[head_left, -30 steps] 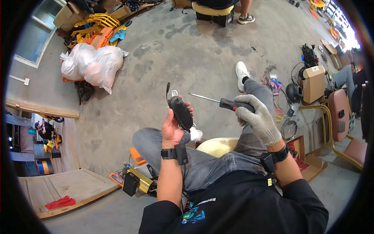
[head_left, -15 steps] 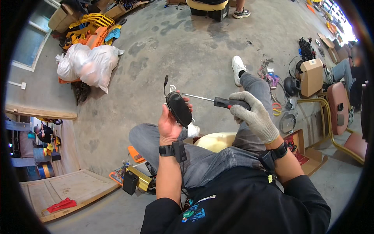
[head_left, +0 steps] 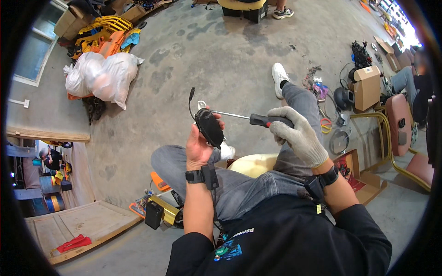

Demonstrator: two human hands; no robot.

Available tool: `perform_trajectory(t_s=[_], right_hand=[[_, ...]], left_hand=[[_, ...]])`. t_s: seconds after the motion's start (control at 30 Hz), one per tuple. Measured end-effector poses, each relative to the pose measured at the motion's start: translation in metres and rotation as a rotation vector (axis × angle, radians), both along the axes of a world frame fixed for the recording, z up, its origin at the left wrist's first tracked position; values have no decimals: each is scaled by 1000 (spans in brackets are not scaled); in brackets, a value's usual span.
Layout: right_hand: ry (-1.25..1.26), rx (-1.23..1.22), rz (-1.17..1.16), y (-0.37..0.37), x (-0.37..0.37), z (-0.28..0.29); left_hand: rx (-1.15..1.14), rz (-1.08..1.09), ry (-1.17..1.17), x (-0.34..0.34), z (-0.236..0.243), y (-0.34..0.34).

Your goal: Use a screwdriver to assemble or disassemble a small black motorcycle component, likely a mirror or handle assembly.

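The left hand (head_left: pixel 199 146) is bare, raised above the lap, its grip closed around a small black oval device (head_left: pixel 210 127) with a smooth, glossy plastic shell. The device's long axis runs from upper left to lower right, and a thin black cable (head_left: pixel 190 102) with a small plug end curls up from its upper end. The right hand (head_left: pixel 298 134) wears a grey knitted work glove, its grip wrapped around the black, red-accented handle of a screwdriver (head_left: pixel 258 119). The slim metal shaft lies nearly level, pointing left, its tip meeting the upper part of the device. The person sits with jeans-clad legs stretched over a rough, stained concrete floor (head_left: pixel 221 60), a rounded cream-coloured seat (head_left: pixel 252 164) between the knees. Well off to the left lie bulging white plastic sacks (head_left: pixel 99 78).
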State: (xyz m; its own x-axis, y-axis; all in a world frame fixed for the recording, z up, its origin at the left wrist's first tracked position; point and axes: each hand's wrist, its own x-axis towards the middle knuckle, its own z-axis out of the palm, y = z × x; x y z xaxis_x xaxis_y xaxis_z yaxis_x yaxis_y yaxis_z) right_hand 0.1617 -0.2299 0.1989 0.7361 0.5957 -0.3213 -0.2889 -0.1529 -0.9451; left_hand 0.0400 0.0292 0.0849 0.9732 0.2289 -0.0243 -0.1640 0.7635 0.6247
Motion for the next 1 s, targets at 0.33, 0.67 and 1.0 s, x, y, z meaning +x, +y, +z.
perform_trajectory(t_s=[0.33,0.67,1.0], right_hand=[[99,22,-26,0,0,-7],[300,199,-79,1,1,-10],[247,115,-34,-1,2,-13]], left_hand=[[19,26,-2,-2,6,-2],[106,9,29,-4,4,-1],[78,62,5,0,10,-2]])
